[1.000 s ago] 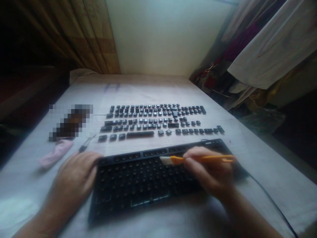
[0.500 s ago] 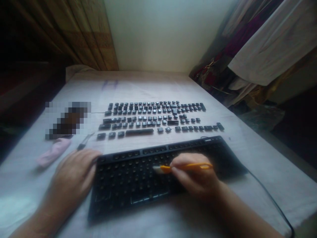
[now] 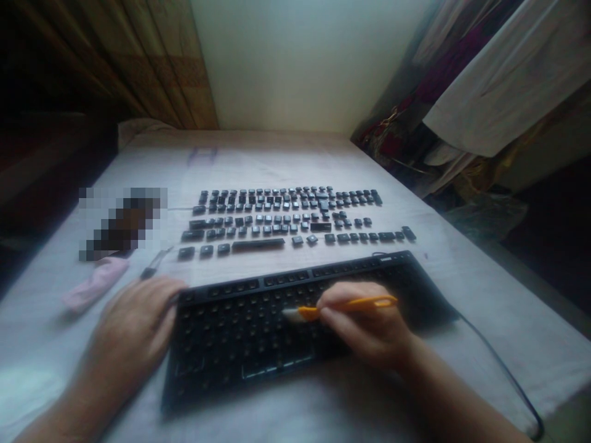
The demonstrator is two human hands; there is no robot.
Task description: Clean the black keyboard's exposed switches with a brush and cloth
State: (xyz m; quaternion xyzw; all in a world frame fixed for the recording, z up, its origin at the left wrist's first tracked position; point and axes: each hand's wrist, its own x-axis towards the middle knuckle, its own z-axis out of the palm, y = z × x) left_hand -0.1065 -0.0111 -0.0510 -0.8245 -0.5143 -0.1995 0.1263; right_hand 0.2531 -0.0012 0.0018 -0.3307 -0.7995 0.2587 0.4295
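Note:
A black keyboard (image 3: 217, 351) with its keycaps off lies slanted on the white cloth, its small key posts showing. My left hand (image 3: 138, 323) grips its upper left corner, the thumb along the left side. In my right hand (image 3: 369, 326), over the keyboard's middle, is a small orange-handled brush (image 3: 310, 314), pinched between thumb and fingers. Its pale bristles point left and meet the key area. Beyond the keyboard, loose black keycaps stand in rows, with the long space bar (image 3: 258, 245) in the nearest row.
A pink cloth piece (image 3: 96, 284) and a blurred-out item (image 3: 124, 221) lie at the left, near a thin dark strap-like thing (image 3: 152, 266). The keyboard's cable (image 3: 498, 369) runs off the right side. Clothes (image 3: 508, 92) hang at the right; a curtain (image 3: 170, 67) hangs at the back left.
The brush tip has shifted very slightly left over the keys. My left hand keeps its hold, and the view has moved a little.

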